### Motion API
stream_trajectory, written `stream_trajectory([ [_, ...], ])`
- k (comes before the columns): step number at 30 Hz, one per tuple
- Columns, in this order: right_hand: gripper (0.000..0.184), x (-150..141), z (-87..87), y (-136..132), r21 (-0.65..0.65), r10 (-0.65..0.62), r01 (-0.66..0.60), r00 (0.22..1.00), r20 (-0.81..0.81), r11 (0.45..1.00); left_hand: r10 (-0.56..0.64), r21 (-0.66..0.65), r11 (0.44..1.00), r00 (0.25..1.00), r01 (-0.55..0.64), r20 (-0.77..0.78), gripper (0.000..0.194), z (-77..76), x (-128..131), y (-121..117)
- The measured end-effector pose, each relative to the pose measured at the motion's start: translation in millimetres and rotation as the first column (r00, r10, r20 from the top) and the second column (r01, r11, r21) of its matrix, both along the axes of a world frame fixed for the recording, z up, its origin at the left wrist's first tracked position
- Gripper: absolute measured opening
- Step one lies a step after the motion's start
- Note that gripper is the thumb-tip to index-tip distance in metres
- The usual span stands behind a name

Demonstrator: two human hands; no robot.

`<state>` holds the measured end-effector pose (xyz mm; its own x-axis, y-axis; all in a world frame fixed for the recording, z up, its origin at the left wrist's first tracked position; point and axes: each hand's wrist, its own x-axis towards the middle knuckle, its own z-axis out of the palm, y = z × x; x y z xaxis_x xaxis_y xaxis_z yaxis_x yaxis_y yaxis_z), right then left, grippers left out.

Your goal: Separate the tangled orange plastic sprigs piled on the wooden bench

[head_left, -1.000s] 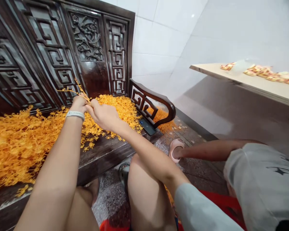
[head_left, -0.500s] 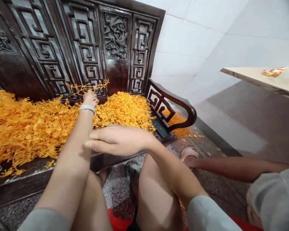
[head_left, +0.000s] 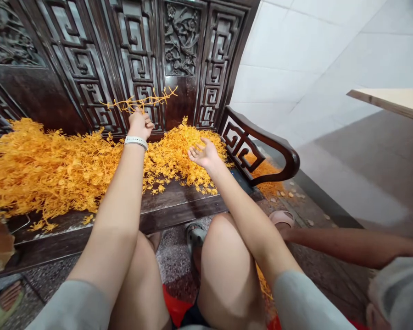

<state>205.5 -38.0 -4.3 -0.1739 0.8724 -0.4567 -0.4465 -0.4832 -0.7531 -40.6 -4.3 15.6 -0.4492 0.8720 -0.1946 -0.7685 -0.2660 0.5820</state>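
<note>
My left hand (head_left: 140, 124), with a pale band on its wrist, is raised over the bench and closed round thin, branched orange stems (head_left: 156, 99). My right hand (head_left: 203, 153) is open, palm partly up and fingers apart, at the smaller heap of orange claw-like pieces (head_left: 177, 153) on the right of the seat. I cannot tell whether its fingers touch the heap. To the left of my left forearm lies a bigger tangled pile of branched orange pieces (head_left: 58, 174).
The dark carved wooden bench (head_left: 179, 201) has a curved armrest (head_left: 291, 160) at its right end. More orange bits (head_left: 265, 172) lie on the floor beyond it. A pale board (head_left: 392, 103) juts in at right. Another person's arm (head_left: 337, 245) and a foot (head_left: 10, 295) are nearby.
My right hand has moved from across my left forearm to the right-hand heap, and its fingers have spread. My left hand still grips the orange stems. The view has shifted slightly.
</note>
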Motion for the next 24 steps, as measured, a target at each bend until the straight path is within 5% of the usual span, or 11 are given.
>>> stream_trajectory([
  [4,0.013,-9,-0.7,-10,0.267,0.18,-0.181,0.983,0.031,0.946,-0.029,0.047,0.998,0.998,0.032,-0.06,0.04,5.9,6,1],
  [8,0.016,-13,3.6,-17,0.345,0.311,-0.326,0.945,0.099,0.88,-0.157,0.09,0.979,0.954,0.185,-0.255,0.034,14.2,27,-2],
  [13,0.03,-5,11.7,-19,0.47,0.225,-0.22,0.973,0.047,0.855,-0.386,0.068,0.887,0.813,0.458,-0.436,0.019,30.6,74,-17],
  [20,0.019,19,31.6,-18,0.639,-0.107,0.027,0.99,0.087,0.769,-0.475,0.014,0.84,0.747,0.543,-0.465,0.026,54.1,127,-36],
  [24,0.012,39,35.4,-26,0.683,-0.217,0.062,0.966,0.144,0.728,-0.392,0.02,0.78,0.512,0.626,-0.765,0.021,59.4,144,-46],
])
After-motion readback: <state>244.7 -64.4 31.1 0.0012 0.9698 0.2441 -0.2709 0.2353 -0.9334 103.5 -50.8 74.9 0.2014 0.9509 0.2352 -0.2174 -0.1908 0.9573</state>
